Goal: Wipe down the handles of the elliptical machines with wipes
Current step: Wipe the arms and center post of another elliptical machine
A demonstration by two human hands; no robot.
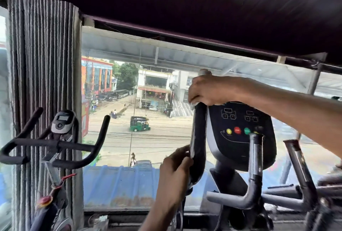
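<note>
Street window (138, 119) behind. Right hand (209, 90) clenched round upright handle (199, 134) at its 12 o'clock end; left hand (174, 169) gripping toward 6. Long axis 12-to-6.

Your head-worn camera sits close behind the black padded upright machine handle (199, 138), just right of centre, and faces forward through the wide glass window (114, 184) toward the far street (157, 138).

Right hand (207, 90) grips the handle (199, 129) high; left hand (174, 172) grips it lower.
</note>
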